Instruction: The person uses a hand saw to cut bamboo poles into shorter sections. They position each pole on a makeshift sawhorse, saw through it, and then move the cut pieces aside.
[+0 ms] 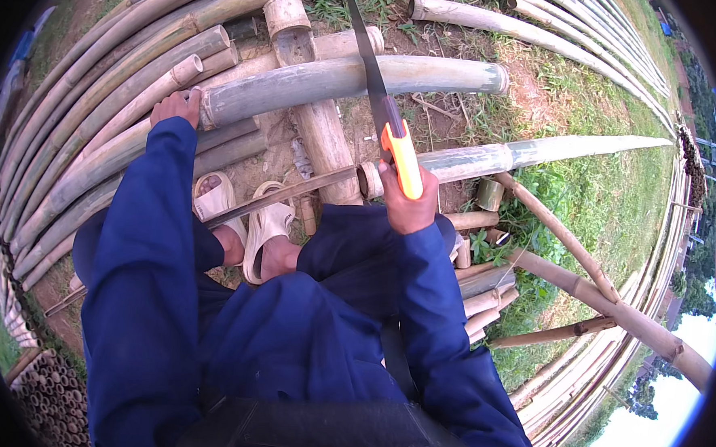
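A handsaw [405, 155] with an orange-and-yellow handle is in my right hand [412, 202], its fingers wrapped round the grip. Its dark blade points away from me and crosses over a thick bamboo pole [284, 88]; whether the teeth touch the pole, I cannot tell. My left hand [178, 109] grips that pole near a node on the left, fingers curled over it. Beneath the pole runs a crosswise bamboo support [326, 137] with a notched far end. Just beyond my right hand lies another long bamboo pole [467, 158], its open end close to the hand.
Many bamboo poles [112, 57] lie side by side on the left. More poles [538, 32] stretch over grass at far right. A slanted bamboo frame [613, 306] stands right, beside short offcuts [488, 299]. A thin strip [287, 194] crosses above my sandalled feet [268, 235].
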The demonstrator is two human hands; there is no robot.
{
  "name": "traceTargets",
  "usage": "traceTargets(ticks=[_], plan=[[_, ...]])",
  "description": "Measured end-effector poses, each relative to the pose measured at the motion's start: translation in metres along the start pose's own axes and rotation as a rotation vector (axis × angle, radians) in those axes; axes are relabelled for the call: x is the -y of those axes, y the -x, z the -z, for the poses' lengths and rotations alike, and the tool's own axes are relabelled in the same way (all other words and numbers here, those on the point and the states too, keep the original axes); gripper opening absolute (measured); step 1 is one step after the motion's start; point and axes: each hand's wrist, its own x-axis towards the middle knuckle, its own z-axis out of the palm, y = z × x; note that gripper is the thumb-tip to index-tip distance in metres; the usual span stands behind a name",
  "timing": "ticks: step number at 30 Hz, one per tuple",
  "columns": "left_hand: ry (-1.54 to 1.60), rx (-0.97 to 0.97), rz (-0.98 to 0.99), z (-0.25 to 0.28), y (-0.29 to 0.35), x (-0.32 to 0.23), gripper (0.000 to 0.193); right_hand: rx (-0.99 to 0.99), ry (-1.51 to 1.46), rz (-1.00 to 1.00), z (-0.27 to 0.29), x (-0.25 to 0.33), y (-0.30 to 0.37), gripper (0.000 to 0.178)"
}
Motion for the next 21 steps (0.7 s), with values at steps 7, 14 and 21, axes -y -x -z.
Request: traceTargets(ticks=[7, 14, 21], plan=[[0.066, 0.003, 0.103, 0.006, -0.003, 0.000, 0.067, 0.028, -0.001, -0.193, 0.054, 0.028, 0.126, 0.024], [-0.042, -0.043, 0.056, 0.012, 0.006, -0.007, 0.066, -0.026, 0.059, -0.017, 0.022, 0.010, 0.059, 0.013], [0.055, -0.008, 0.115, 0.002, -0.015, 0.013, 0.071, 0.005, -0.035, -0.037, 0.008, 0.010, 0.054, 0.017]])
